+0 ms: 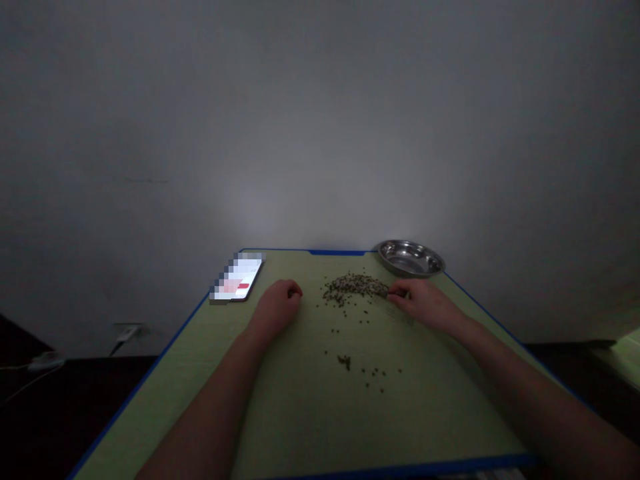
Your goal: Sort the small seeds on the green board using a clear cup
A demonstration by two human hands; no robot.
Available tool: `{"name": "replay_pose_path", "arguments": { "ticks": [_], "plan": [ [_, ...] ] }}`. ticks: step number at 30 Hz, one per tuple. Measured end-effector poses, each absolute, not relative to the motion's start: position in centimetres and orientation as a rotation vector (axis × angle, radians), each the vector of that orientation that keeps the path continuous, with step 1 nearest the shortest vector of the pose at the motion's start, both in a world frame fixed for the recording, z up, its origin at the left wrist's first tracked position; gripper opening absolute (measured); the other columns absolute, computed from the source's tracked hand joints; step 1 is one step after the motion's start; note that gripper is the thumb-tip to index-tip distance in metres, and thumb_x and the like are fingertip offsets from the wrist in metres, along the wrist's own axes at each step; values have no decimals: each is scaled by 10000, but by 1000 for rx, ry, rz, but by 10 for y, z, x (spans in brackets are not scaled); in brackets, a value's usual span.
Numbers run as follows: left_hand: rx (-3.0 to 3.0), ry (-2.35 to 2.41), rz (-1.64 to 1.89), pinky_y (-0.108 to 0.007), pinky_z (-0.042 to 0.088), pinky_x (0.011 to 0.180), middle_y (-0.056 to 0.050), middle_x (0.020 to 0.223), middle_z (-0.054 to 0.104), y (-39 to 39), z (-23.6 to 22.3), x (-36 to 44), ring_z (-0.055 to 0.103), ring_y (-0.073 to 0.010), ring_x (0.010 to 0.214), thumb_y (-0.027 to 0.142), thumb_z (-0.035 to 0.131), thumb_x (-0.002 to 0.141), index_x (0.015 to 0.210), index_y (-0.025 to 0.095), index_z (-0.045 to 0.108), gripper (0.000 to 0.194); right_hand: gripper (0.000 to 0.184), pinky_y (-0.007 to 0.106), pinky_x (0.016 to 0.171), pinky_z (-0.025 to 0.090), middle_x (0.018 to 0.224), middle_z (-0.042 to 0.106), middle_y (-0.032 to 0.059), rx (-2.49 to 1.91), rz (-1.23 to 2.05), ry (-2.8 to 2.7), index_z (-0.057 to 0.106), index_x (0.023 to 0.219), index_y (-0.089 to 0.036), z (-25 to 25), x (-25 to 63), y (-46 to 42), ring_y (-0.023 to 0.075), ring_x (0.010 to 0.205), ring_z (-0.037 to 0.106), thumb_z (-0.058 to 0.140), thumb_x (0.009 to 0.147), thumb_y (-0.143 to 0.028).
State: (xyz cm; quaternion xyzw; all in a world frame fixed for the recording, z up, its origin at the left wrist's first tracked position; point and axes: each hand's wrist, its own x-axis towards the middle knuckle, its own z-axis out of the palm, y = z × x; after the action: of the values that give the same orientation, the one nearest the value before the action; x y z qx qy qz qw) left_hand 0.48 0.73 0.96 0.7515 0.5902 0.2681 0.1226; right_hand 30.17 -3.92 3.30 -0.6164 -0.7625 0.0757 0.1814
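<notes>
A low, speckled pile of small dark and pale grains (353,287), like beans or seeds, lies spread on the pale green tabletop (300,407). At the pile's right edge, my right hand (423,301) has its thumb and fingertips pinched together; whatever is between them is too small to make out. My left hand (278,303) rests on the table left of the pile, apart from it, with fingers curled closed. Its palm is hidden. Nearer to me sits a small dark cluster (345,362), with several loose dark grains (375,374) scattered to its right.
A shiny metal bowl (411,259) stands at the back right corner, beyond my right hand. On the left edge lies a phone (239,278) with its screen lit. Blue trim (337,253) borders the table, and a grey wall (320,133) rises behind it.
</notes>
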Motion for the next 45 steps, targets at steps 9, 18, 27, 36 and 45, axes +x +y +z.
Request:
{"name": "replay_pose_path", "arguments": {
  "ticks": [9, 18, 27, 36, 45],
  "plan": [
    [2201, 1728, 770, -301, 432, 776, -82, 895, 658, 8, 8, 5, 583, -187, 850, 170, 424, 721, 779, 169, 641, 224, 198, 262, 569, 388, 758, 687, 40, -1691, 235, -2151, 676, 841, -182, 34, 301, -44, 166, 650, 589, 499, 826, -271],
    [2208, 1729, 766, -304, 439, 779, -84, 884, 660, 7, 9, 5, 589, -189, 846, 167, 425, 723, 780, 163, 644, 226, 200, 266, 573, 392, 757, 687, 45, -1647, 188, -2163, 683, 844, -186, 31, 294, -38, 164, 642, 585, 504, 828, -275],
    [2204, 1723, 768, -311, 439, 796, -85, 879, 659, 6, 10, 6, 590, -193, 858, 162, 424, 721, 779, 162, 645, 228, 198, 273, 580, 410, 753, 682, 45, -1634, 317, -2118, 676, 839, -169, 30, 294, -48, 173, 657, 591, 506, 813, -267],
    [2202, 1728, 758, -310, 439, 797, -84, 886, 662, 6, 10, 5, 592, -193, 859, 165, 430, 726, 789, 166, 649, 228, 184, 256, 542, 395, 715, 663, 30, -1597, 321, -2126, 667, 793, -187, 28, 294, -48, 160, 625, 573, 503, 801, -270],
    [2203, 1729, 757, -302, 438, 789, -84, 886, 661, 6, 11, 6, 590, -190, 863, 164, 429, 723, 785, 165, 645, 224, 170, 266, 570, 407, 732, 675, 40, -1639, 345, -2106, 660, 781, -175, 28, 292, -47, 168, 648, 590, 510, 798, -253]
  ]
}}
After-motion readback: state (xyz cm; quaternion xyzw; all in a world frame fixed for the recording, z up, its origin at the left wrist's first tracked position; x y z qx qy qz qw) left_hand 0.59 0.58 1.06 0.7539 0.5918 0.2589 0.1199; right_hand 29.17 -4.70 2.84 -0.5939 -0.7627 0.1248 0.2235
